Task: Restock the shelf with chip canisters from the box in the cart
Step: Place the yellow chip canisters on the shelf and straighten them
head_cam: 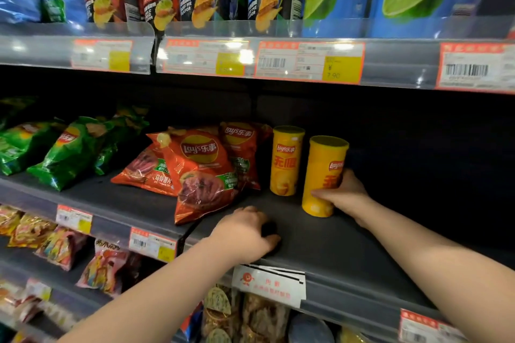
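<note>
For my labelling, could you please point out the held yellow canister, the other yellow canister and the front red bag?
held yellow canister (pixel 320 167): head view, upper body.
other yellow canister (pixel 287 161): head view, label middle.
front red bag (pixel 200 172): head view, bag middle.

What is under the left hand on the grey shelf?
A small dark thing shows under the curled fingers of the left hand, on the grey shelf. The hand covers most of it, so what it is cannot be told.
</note>
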Motion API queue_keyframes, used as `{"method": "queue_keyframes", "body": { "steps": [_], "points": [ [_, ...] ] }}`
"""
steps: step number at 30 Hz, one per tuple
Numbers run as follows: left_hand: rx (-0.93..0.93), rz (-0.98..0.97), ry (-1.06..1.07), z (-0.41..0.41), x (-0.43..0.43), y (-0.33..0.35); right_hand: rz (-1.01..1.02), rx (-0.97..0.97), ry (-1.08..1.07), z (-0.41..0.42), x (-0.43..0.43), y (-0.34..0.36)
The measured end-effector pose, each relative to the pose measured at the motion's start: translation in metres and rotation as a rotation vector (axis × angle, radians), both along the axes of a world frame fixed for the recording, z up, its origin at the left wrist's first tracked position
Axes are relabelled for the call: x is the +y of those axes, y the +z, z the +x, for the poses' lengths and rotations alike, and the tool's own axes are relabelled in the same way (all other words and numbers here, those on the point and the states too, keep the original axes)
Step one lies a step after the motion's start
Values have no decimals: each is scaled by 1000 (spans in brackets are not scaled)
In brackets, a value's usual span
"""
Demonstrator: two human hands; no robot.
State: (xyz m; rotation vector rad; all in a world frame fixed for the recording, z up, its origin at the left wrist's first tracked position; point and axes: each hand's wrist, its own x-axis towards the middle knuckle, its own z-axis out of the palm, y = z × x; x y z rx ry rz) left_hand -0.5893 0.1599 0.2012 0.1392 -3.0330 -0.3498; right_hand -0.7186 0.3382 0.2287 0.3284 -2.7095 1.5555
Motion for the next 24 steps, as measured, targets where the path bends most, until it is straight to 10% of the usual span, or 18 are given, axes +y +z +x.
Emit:
{"method": "queue_keyframes", "body": {
  "steps": [24],
  "points": [
    [21,-21,8,-2,-1,-4,182,4,19,-36,-8,-13]
  ]
}}
